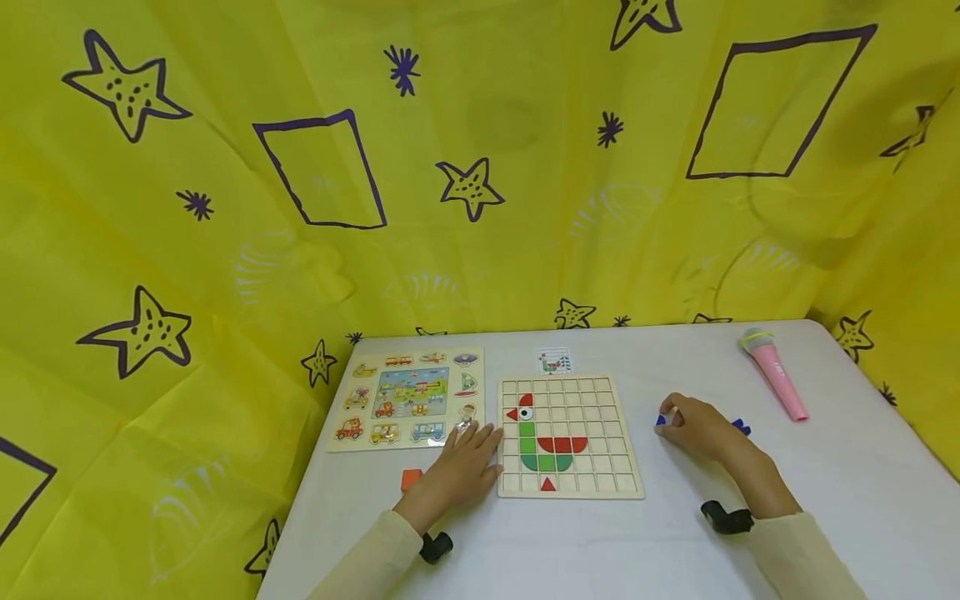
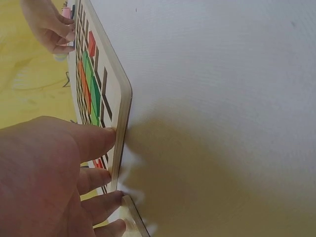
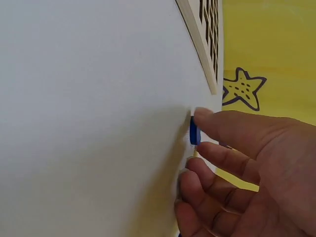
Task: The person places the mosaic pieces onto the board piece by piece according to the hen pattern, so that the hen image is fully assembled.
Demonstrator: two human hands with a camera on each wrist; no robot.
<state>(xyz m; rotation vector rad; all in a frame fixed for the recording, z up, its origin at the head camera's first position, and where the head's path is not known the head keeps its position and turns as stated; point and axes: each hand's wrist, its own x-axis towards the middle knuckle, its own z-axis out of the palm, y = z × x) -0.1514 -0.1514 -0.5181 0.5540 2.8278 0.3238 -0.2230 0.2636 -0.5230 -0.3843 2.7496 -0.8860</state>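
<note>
My left hand (image 1: 467, 467) lies along the left edge of a wooden grid board (image 1: 607, 483), thumb and fingertips touching its rim, as the left wrist view also shows. On the board, red, green and white pieces form a bird-like figure, with a red triangle (image 1: 548, 484) near the bottom row. To the right of the board, my right hand (image 1: 693, 427) pinches a small blue piece (image 3: 195, 131) between thumb and index finger, low over the white table. More blue pieces (image 1: 741, 427) lie just beyond that wrist.
A wooden picture puzzle (image 1: 341, 433) with vehicle pieces lies left of the board. An orange block (image 1: 411, 479) sits beside my left wrist. Behind the board is a small pattern card (image 1: 554, 361). At the back right lies a pink toy microphone (image 1: 780, 379). A yellow curtain (image 1: 525, 258) hangs behind the table.
</note>
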